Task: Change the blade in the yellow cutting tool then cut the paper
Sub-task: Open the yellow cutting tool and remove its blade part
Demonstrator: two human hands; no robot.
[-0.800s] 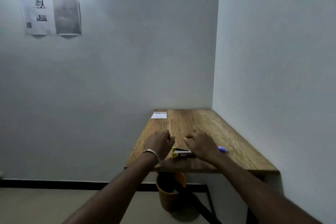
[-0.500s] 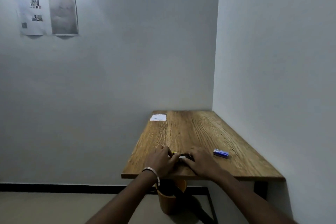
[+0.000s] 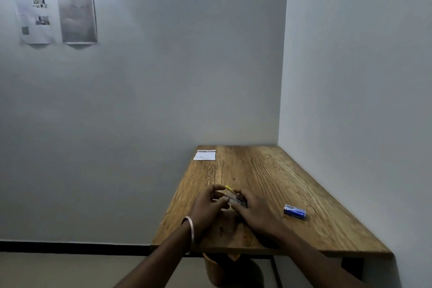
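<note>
In a grey-walled corner, on the wooden table (image 3: 268, 170), both hands' fingers (image 3: 219, 197) pinch the yellow cutting tool (image 3: 233, 195).

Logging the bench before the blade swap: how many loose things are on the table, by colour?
Yellow: 1, the yellow cutting tool, held in both hands
Blue: 1, small blue box
White: 1, paper
Total: 3
</note>
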